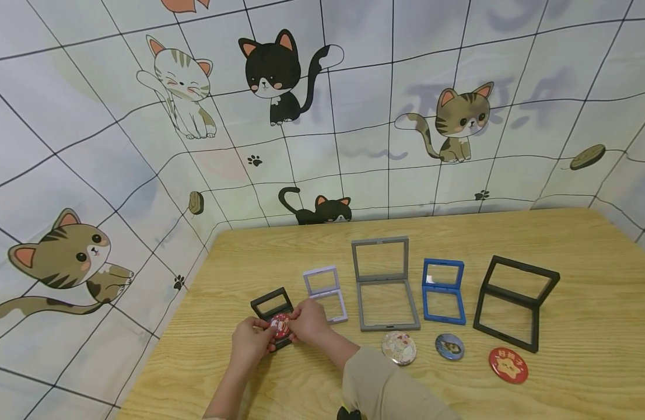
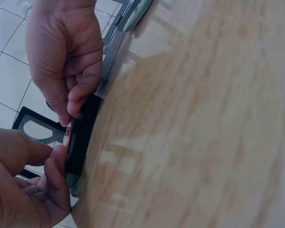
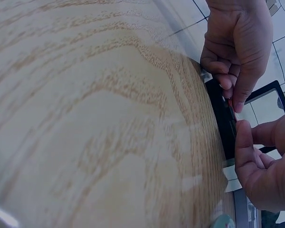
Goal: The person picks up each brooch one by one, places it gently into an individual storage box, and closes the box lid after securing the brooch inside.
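At the left of the table, in the head view, a small black hinged display frame [image 1: 268, 295] lies with its lid raised. A round red badge [image 1: 281, 325] is held over its lower half, overlapping it. My left hand [image 1: 251, 343] pinches the badge's left edge between thumb and fingers. From the other side my right hand [image 1: 313, 322] pinches its right edge. In the left wrist view the badge [image 2: 67, 136] shows edge-on between both sets of fingertips, close against the black frame. Fingers partly cover the badge in the right wrist view.
To the right stand opened lilac [image 1: 321, 270], grey [image 1: 381, 277], blue [image 1: 443, 287] and larger black frames [image 1: 511, 298]. In front of them lie a pale floral badge [image 1: 399, 348], a blue picture badge [image 1: 449, 346] and a red star badge [image 1: 508, 365]. A cat-print curtain [image 1: 364, 146] borders the wooden table [image 1: 585, 326].
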Tool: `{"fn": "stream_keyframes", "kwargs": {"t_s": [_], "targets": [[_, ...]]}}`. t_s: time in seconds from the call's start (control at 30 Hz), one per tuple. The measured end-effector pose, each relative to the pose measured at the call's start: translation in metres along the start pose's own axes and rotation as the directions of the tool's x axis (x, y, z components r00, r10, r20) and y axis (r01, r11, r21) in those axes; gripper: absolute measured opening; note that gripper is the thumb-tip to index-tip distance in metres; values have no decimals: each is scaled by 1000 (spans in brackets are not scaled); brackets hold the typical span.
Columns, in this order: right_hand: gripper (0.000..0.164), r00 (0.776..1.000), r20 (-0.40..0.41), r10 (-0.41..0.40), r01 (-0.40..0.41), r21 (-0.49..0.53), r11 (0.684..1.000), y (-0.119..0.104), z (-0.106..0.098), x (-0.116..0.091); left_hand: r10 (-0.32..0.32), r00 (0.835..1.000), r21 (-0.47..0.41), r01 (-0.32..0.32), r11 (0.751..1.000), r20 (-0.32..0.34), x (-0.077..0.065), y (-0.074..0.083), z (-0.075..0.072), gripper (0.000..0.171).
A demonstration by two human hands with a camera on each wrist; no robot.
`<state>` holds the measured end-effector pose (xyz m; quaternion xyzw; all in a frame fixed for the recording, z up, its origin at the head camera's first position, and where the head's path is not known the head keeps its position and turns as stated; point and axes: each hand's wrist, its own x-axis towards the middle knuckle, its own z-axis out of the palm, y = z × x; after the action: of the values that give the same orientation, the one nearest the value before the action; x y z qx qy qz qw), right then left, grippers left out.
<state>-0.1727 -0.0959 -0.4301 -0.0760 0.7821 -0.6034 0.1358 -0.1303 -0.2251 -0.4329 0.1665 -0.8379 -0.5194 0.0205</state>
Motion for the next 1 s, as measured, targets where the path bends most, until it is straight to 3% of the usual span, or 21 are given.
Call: {"fn": "stream_keyframes", "kwargs": {"t_s": [0.17,0.27,0.4,0.73,1.0], "targets": [[13,996,3,-87,87,-99,991,3,3,2,-11,1000,23,11,1000,-7,1,0,0,19],[11,986,3,-166,163,-220,962,4,4,4,-7,1000,39,8,999,-15,2,1,0,18],[9,977,-2,-215,204,-319,926,4,4,5,-9,1000,47,10,999,-22,3,3,1,17],[8,979,-17,-203,185,-351,918,4,10,1,-35,999,42,36,998,-18,1,1,-2,17],[9,968,-42,-246,213,-376,902,5,8,1,-23,999,53,25,998,-24,3,1,0,24]]}}
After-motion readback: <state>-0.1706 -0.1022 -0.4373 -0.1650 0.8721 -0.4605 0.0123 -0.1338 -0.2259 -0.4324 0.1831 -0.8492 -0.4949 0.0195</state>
